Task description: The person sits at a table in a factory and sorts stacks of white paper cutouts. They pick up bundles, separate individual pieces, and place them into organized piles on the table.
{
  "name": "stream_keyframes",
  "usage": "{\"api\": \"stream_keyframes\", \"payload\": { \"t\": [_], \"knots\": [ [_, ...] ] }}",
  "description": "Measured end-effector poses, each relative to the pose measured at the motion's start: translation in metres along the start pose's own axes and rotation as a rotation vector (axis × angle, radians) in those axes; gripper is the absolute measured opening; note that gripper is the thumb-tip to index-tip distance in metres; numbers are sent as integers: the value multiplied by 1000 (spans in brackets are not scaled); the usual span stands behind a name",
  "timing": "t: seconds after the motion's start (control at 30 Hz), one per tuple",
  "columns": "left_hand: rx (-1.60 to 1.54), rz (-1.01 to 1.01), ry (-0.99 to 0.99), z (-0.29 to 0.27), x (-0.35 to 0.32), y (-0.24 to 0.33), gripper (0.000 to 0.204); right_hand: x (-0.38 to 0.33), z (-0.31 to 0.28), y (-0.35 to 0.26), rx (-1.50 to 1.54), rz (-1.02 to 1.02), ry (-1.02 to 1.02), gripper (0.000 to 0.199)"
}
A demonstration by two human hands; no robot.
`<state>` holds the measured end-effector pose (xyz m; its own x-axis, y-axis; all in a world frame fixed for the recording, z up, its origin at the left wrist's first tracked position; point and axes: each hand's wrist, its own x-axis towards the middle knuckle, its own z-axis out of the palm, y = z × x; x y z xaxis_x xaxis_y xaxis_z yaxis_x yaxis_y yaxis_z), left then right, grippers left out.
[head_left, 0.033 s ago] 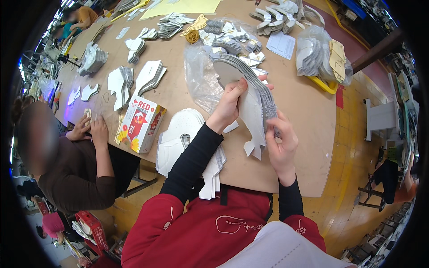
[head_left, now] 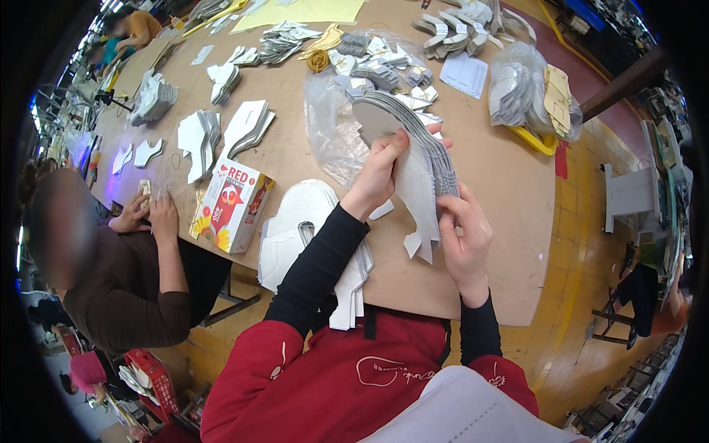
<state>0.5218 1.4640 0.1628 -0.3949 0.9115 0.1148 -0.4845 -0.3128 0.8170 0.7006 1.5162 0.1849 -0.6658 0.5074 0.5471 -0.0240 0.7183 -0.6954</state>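
Note:
Over the table I hold up a thick stack of cut grey-white pieces [head_left: 422, 159], curved and layered like shoe-upper parts. My left hand [head_left: 382, 170] is closed around its left side, thumb on the front face and fingertips showing behind. At the stack's lower right edge my right hand [head_left: 467, 240] has its fingers bent against the layers, pinching the edge. Narrow tails of the pieces hang below, between the hands. Partly under my left forearm lies another pile of white cut pieces [head_left: 284, 236], dotted with small holes.
A red and white box [head_left: 229, 207] stands left of the pile. Beside it a co-worker's hands [head_left: 159, 214] handle a small piece. Clear plastic wrap [head_left: 329, 125] lies beyond my left hand. Several stacks, a paper sheet [head_left: 465, 75] and a yellow tray [head_left: 533, 142] are farther off.
The fingers of my right hand have shifted slightly along the stack's edge. My left hand and the stack stay in place.

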Motion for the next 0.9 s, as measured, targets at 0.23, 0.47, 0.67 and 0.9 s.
{"api": "stream_keyframes", "payload": {
  "t": [0.23, 0.47, 0.67, 0.9],
  "knots": [
    [128, 46, -172, 8, 1, 2, 71, 4, 12, 2, 103, -1, 124, 58],
    [593, -391, -311, 9, -2, 11, 57, -2, -9, 13, -7, 331, 126, 43],
    [501, -477, -887, -20, 1, 2, 49, -20, -49, 6, 361, 34, 406, 47],
    [580, -467, -626, -42, 13, -26, 34, -43, -113, 1, 615, 411, 529, 46]
  ]
}}
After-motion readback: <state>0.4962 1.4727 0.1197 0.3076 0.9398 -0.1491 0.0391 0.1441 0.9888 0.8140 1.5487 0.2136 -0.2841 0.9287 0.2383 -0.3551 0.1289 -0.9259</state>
